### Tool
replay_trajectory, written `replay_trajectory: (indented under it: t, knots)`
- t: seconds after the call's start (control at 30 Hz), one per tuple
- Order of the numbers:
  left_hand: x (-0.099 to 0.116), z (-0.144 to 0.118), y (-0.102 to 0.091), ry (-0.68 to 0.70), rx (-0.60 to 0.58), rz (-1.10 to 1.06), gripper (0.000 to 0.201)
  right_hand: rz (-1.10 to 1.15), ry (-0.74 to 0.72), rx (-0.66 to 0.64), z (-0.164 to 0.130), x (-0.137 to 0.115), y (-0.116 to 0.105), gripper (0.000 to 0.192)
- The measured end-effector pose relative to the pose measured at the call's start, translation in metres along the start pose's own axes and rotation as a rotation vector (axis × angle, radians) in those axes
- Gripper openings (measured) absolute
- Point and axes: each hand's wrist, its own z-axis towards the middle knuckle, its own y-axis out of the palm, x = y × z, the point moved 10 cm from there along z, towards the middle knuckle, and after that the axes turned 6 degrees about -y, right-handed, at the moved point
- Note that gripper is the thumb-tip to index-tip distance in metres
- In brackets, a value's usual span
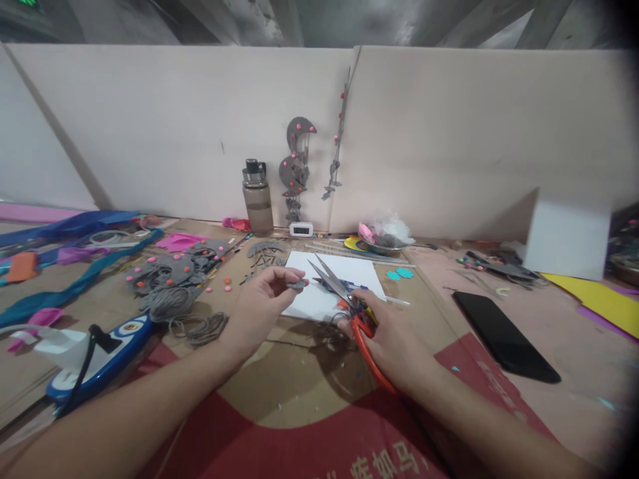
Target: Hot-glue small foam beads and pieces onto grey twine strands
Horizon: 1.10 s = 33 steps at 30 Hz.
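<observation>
Red-handled scissors (pixel 351 302) ajar, grey piece (pixel 296 285)

A metallic sheen is being shown by the scissors (pixel 344 293) along their blades, and smooth orange-red plastic along their handles. A matt, felt-like surface is being presented by the small grey piece (pixel 297 285) and the grey cut-outs (pixel 174 269). Fibrous strands are being displayed in the grey yarn (pixel 172 303). Smooth white paper is being seen in the sheet (pixel 299 304), and matt brown cardboard, partly printed red, in the work surface (pixel 264 376). Glossy black is being shown by the phone (pixel 504 336), translucent plastic by the bottle (pixel 258 206), and shiny blue-and-white plastic by the power strip (pixel 127 330). A matt finish is being presented by the white panel (pixel 424 146).
</observation>
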Motion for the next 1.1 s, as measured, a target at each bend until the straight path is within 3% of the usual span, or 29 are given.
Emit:
replay_trajectory:
  t: [0.33,0.47,0.6,0.87,1.1]
  knots:
    - [0.001,0.002,-0.007,0.027,0.047,0.078,0.01,-0.051,-0.035,-0.024,-0.002,-0.001,0.005,0.047]
    - [-0.003,0.002,-0.009,-0.045,0.075,0.053,0.013,-0.082,-0.075,-0.035,-0.004,-0.003,0.009,0.048]
    - [-0.009,0.001,-0.002,-0.142,0.029,0.028,0.016,-0.098,-0.082,-0.045,-0.005,-0.002,0.012,0.048]
    - [-0.015,0.002,0.004,-0.147,-0.035,-0.087,0.026,-0.135,-0.077,-0.027,-0.003,-0.003,0.009,0.048]
    - [-0.023,0.004,-0.002,-0.196,-0.009,-0.168,0.027,-0.288,-0.119,-0.033,-0.004,-0.01,0.006,0.046]
